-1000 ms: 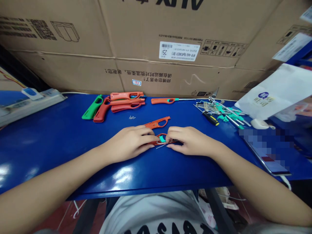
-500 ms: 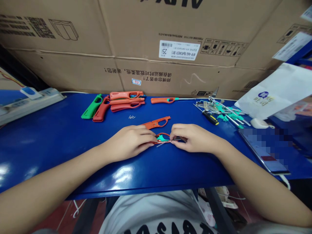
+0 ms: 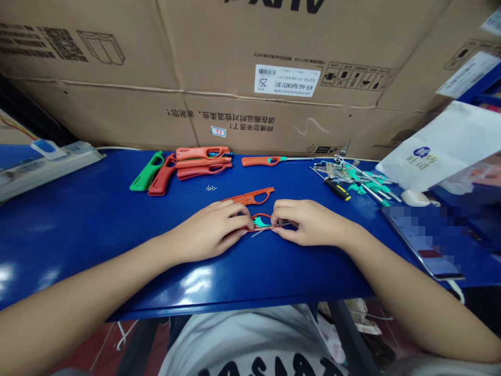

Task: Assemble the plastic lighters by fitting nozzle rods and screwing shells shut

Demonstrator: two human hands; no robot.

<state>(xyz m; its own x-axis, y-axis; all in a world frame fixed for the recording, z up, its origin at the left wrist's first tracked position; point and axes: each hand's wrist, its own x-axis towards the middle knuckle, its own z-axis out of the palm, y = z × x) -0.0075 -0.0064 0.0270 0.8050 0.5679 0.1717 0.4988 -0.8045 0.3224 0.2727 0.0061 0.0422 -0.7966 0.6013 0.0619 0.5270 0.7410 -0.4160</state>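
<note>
My left hand (image 3: 215, 230) is closed round the handle end of an orange lighter shell (image 3: 264, 214), low over the blue table. A turquoise trigger (image 3: 260, 223) sits inside the shell's guard loop. At the front end, my right hand (image 3: 303, 222) pinches the shell with thumb and fingertips; a thin metal piece shows by its fingers, partly hidden. A thin clear tube (image 3: 257, 233) sticks out below the shell. Just beyond my left fingers lies another orange half shell (image 3: 250, 198).
Orange and red lighter shells (image 3: 203, 169) and a green one (image 3: 146, 172) lie at the back left, near small pins (image 3: 211, 188). An orange lighter (image 3: 260, 161), a pile of rods and turquoise parts (image 3: 364, 180), a screwdriver (image 3: 337, 189) and a phone (image 3: 425, 245) lie further right.
My right fingertips have shifted very slightly left along the shell's front end. My left fingers have moved only a little, and the shell stays in place.
</note>
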